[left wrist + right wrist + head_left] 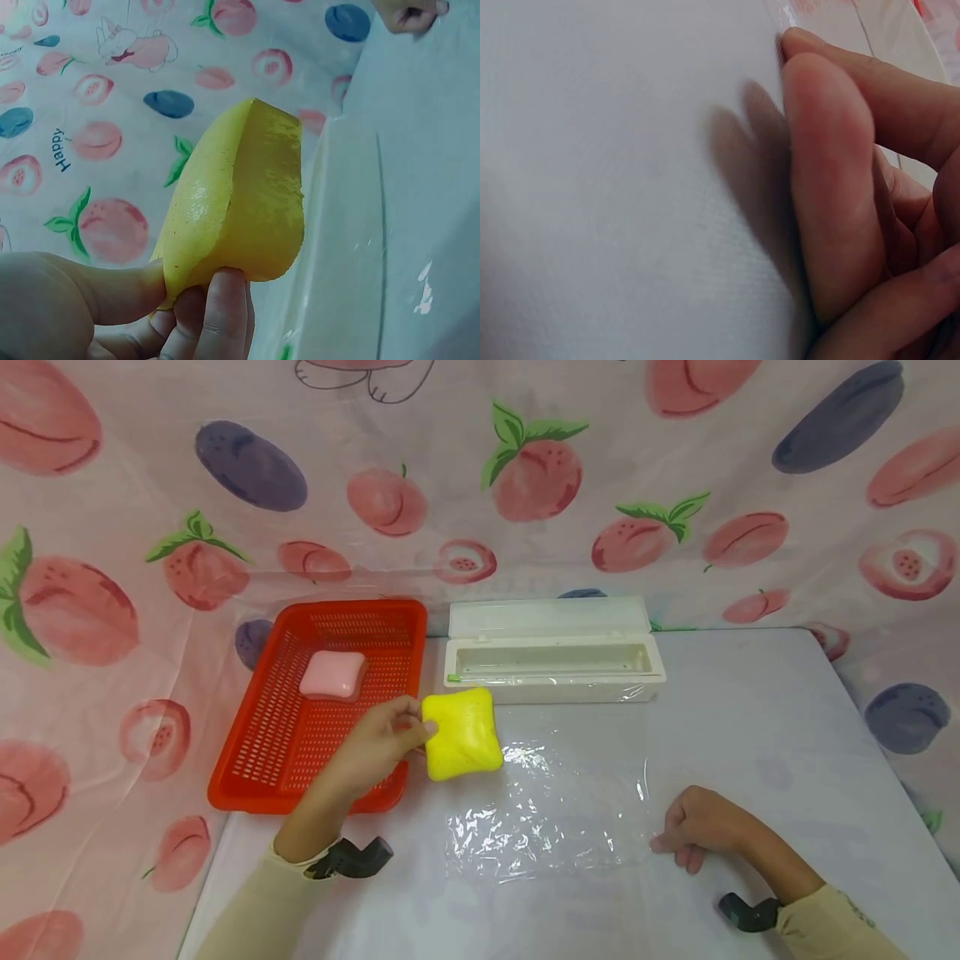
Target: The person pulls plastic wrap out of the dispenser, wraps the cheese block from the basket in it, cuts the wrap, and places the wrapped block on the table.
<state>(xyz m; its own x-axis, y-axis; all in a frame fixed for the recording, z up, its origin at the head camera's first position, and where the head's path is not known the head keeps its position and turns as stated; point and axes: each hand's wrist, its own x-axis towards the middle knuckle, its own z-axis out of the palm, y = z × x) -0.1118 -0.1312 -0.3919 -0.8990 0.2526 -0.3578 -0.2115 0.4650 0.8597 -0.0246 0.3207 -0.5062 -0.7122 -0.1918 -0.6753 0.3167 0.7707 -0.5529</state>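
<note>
My left hand (378, 739) pinches a yellow cushion-shaped block (462, 734) by its left edge, thumb on the face and fingers behind. In the left wrist view the block (232, 195) shows a glossy domed face and a flat, slightly rough side. Below and right of it, clear cling film (547, 814) lies spread over the table. My right hand (705, 827) is at the film's right front edge, fingers curled, thumb and fingertips together at the film. In the right wrist view these fingertips (829, 97) are low over the white surface.
A red plastic basket (247, 760) stands at the left, with a pink cushion-shaped block (332, 676) in it. At the back middle is a long white cling film box (555, 693), lid (547, 618) raised. A fruit-print cloth (450, 443) hangs behind the white table (765, 718).
</note>
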